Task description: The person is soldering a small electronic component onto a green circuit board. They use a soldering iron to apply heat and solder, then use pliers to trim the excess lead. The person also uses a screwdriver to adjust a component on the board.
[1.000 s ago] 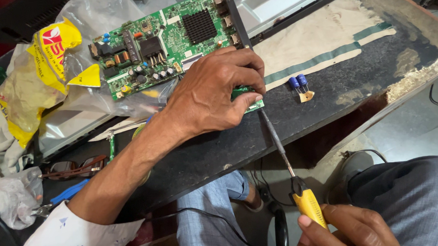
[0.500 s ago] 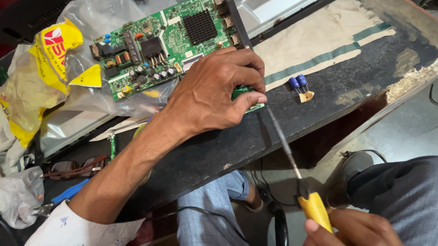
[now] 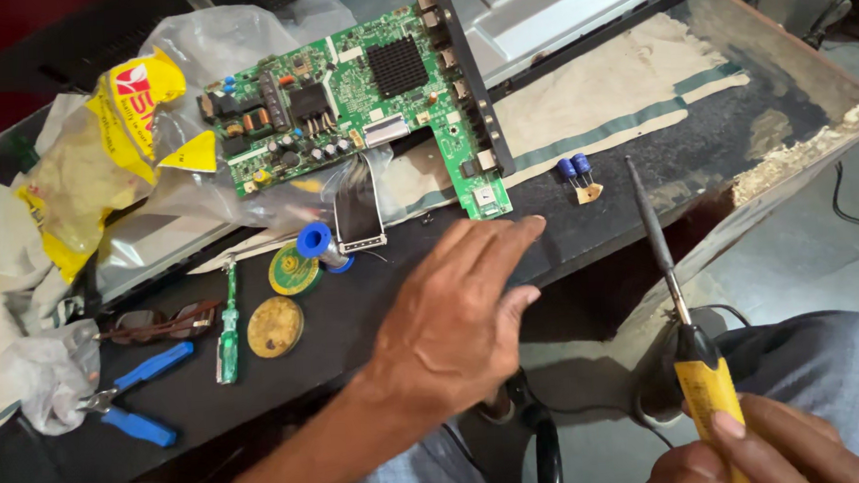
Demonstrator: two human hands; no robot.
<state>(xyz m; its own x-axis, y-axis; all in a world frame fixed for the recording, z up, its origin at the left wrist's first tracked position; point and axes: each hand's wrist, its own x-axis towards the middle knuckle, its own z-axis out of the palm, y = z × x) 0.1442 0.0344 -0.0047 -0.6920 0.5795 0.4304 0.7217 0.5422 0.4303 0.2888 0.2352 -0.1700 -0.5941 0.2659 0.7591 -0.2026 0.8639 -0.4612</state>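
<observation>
Your left hand (image 3: 453, 319) hovers flat, fingers spread, holding nothing, just below lower corner of green circuit board (image 3: 364, 108). Board lies up-left of both hands, long axis running left to right along dark bench (image 3: 643, 201); left hand much nearer. Your right hand (image 3: 754, 450) grips yellow-handled soldering iron (image 3: 677, 297), tip aimed up toward two blue capacitors (image 3: 575, 168), near but apart.

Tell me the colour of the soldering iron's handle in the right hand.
Yellow: the soldering iron handle, gripped by the right hand, shows best in the head view.
</observation>
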